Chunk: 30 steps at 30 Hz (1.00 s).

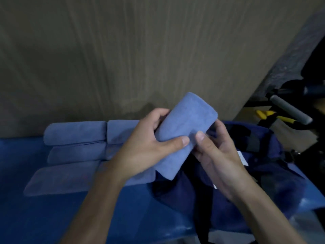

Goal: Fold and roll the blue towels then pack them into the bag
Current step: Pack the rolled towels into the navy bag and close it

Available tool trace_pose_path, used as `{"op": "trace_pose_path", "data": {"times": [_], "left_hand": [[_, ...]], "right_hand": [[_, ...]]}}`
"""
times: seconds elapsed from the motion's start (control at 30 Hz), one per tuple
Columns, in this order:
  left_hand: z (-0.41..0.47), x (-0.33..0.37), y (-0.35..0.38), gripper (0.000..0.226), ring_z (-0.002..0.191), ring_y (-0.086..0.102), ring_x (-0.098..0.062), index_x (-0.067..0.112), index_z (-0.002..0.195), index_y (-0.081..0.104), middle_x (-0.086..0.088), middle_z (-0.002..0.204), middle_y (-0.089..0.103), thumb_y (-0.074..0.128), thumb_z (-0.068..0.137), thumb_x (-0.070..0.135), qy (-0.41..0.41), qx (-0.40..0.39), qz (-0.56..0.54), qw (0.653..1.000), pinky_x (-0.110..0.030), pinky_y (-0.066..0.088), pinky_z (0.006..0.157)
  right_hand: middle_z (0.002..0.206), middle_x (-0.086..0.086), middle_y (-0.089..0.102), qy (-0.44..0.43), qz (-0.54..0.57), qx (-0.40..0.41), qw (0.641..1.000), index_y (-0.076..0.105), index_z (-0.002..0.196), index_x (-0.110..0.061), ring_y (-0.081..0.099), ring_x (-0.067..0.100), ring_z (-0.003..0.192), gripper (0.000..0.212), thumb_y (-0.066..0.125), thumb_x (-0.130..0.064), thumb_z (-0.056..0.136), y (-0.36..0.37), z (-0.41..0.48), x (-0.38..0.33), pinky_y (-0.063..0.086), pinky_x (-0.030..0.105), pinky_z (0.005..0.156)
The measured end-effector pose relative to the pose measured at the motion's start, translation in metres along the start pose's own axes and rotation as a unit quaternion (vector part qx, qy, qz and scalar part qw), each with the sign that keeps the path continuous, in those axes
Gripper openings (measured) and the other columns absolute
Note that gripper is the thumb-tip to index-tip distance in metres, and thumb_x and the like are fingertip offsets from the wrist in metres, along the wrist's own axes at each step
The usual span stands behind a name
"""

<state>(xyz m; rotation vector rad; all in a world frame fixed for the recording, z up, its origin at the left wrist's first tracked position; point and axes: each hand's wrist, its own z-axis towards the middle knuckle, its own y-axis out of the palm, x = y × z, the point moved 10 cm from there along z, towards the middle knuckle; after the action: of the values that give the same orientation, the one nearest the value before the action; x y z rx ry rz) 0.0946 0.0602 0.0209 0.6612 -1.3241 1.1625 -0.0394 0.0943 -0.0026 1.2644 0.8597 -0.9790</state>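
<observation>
The rolled towel [186, 127] is being held in the air by both hands. It is being gripped round its middle by the left hand [146, 148] and pinched at its right edge by the right hand [216, 155]. Its long axis is running from near-low to far-high, tilted rightward. The bag [263, 161] is lying directly beneath and to the right, nearer the right hand. Finished rolls [75, 132] are lying stacked to the left.

Cloth, blue, matt, fine soft nap: held towel roll [184, 136]; stacked towel rolls [75, 132]. Fabric, dark navy, matt, creased: bag [263, 173]. Sheet, blue, smooth, slightly glossy: table cover [52, 217]. Board, brown, matt, streaked grain: back panel [123, 50]. Grey, matt, foam-like: handle grip [290, 110].
</observation>
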Motion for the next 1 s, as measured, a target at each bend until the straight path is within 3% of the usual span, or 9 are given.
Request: {"op": "trace_pose_path", "data": {"times": [0.17,0.27,0.37,0.43,0.53,0.63,0.7,0.83,1.0], "left_hand": [[0.014,0.008,0.072,0.048,0.106,0.065,-0.007,0.034,0.122,0.053,0.012,0.114,0.067,0.078,0.081,0.033,0.012,-0.036,-0.001,0.999,-0.037,0.056,0.089],[0.023,0.015,0.083,0.032,0.109,0.059,-0.008,0.032,0.109,0.061,0.017,0.112,0.062,0.062,0.081,0.048,0.091,0.005,0.129,0.987,-0.029,0.047,0.091],[0.029,0.012,0.093,0.027,0.130,0.042,-0.011,0.033,0.081,0.069,0.015,0.127,0.052,0.051,0.083,0.052,0.165,0.016,0.345,0.924,-0.036,0.029,0.108],[0.030,-0.004,0.105,0.036,0.143,0.027,-0.016,0.034,0.076,0.073,0.009,0.142,0.048,0.044,0.085,0.053,0.176,-0.023,0.442,0.879,-0.045,0.013,0.118],[0.032,-0.025,0.115,0.031,0.147,0.021,-0.025,0.033,0.089,0.077,0.002,0.149,0.043,0.049,0.087,0.045,0.154,-0.053,0.542,0.825,-0.057,0.001,0.116],[0.036,-0.032,0.114,0.043,0.145,0.025,-0.031,0.028,0.120,0.064,-0.004,0.150,0.041,0.070,0.078,0.026,0.132,-0.039,0.583,0.801,-0.063,0.006,0.112],[0.038,-0.035,0.112,0.074,0.146,0.021,-0.030,0.029,0.140,0.040,-0.004,0.155,0.030,0.069,0.073,0.021,0.100,-0.033,0.594,0.798,-0.060,0.010,0.113],[0.043,-0.030,0.111,0.086,0.143,0.022,-0.028,0.029,0.142,0.026,-0.003,0.155,0.026,0.065,0.066,0.026,0.074,-0.009,0.577,0.813,-0.054,0.019,0.110],[0.048,-0.035,0.108,0.095,0.146,0.009,-0.023,0.030,0.146,0.008,0.001,0.159,0.010,0.065,0.070,0.034,0.054,-0.014,0.542,0.838,-0.050,0.010,0.115]], "right_hand": [[0.123,0.007,0.066,-0.030,-0.068,0.074,0.995,0.041,0.137,-0.026,0.064,0.027,0.114,0.058,0.063,-0.024,0.084,-0.061,-0.020,-0.026,0.053,0.049,0.094],[0.125,-0.003,0.065,-0.076,-0.111,0.149,0.980,0.036,0.139,-0.032,0.064,0.018,0.113,0.055,0.058,-0.023,0.089,-0.107,-0.025,-0.042,0.057,0.042,0.086],[0.128,-0.017,0.061,-0.087,-0.165,0.203,0.961,0.026,0.141,-0.050,0.059,0.005,0.116,0.054,0.050,-0.023,0.101,-0.150,-0.030,-0.050,0.053,0.034,0.090],[0.115,-0.007,0.063,-0.079,-0.222,0.208,0.949,0.027,0.140,-0.054,0.061,0.008,0.100,0.052,0.045,-0.024,0.103,-0.166,-0.034,-0.052,0.049,0.037,0.086],[0.088,0.023,0.047,-0.055,-0.254,0.185,0.948,0.041,0.133,-0.052,0.046,0.021,0.072,0.044,0.041,-0.018,0.104,-0.170,-0.035,-0.045,0.039,0.037,0.069],[0.080,0.004,0.055,-0.043,-0.270,0.145,0.951,0.054,0.122,-0.043,0.048,0.008,0.069,0.037,0.040,-0.014,0.103,-0.160,-0.032,-0.038,0.038,0.026,0.066],[0.076,-0.019,0.056,-0.025,-0.290,0.120,0.949,0.060,0.112,-0.036,0.047,-0.005,0.066,0.032,0.041,-0.012,0.102,-0.156,-0.031,-0.032,0.039,0.015,0.061],[0.088,-0.004,0.063,0.062,-0.287,0.039,0.955,0.061,0.107,-0.039,0.059,0.007,0.078,0.016,0.055,-0.029,0.095,-0.143,-0.032,-0.014,0.049,0.021,0.068],[0.112,-0.007,0.063,0.140,-0.256,-0.015,0.956,0.055,0.114,-0.040,0.065,0.009,0.100,0.037,0.072,-0.024,0.086,-0.143,-0.037,-0.006,0.055,0.028,0.081]]}}
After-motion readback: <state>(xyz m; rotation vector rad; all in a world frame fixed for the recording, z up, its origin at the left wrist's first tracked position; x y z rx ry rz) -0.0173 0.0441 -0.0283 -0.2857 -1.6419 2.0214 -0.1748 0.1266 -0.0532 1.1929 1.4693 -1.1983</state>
